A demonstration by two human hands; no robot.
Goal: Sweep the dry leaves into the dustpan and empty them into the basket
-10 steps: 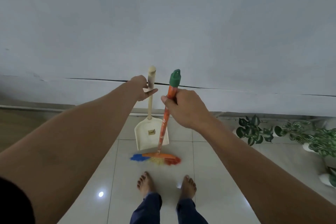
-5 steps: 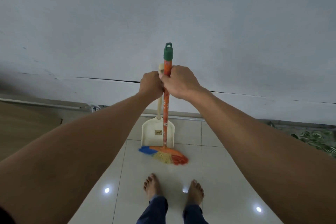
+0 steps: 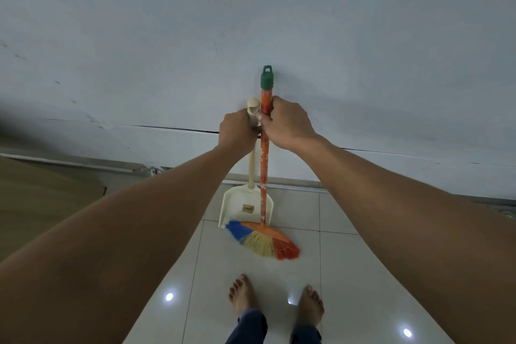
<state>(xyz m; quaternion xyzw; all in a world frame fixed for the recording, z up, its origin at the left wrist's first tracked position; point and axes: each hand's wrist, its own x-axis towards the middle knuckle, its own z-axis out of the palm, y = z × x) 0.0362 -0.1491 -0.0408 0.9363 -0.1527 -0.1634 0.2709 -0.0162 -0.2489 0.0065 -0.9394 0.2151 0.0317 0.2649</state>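
A cream long-handled dustpan (image 3: pixel 240 208) stands upright against the grey wall, its scoop on the tiled floor. My left hand (image 3: pixel 236 131) is closed around its handle just below the knob. Beside it stands a broom (image 3: pixel 264 240) with an orange patterned stick, a green cap and blue, yellow and orange bristles touching the floor in front of the scoop. My right hand (image 3: pixel 286 123) grips the broom stick near the top. Both hands touch each other. No dry leaves or basket are in view.
A grey wall (image 3: pixel 251 22) with a horizontal crack rises right ahead. A brown wooden panel (image 3: pixel 42 204) sits at the left by the skirting. My bare feet (image 3: pixel 275 301) stand on glossy white tiles just behind the broom.
The view has shifted left, so the potted plants at the right have left the frame. My hands have come together and closed on the two handles, and both tools now stand more upright near the wall.
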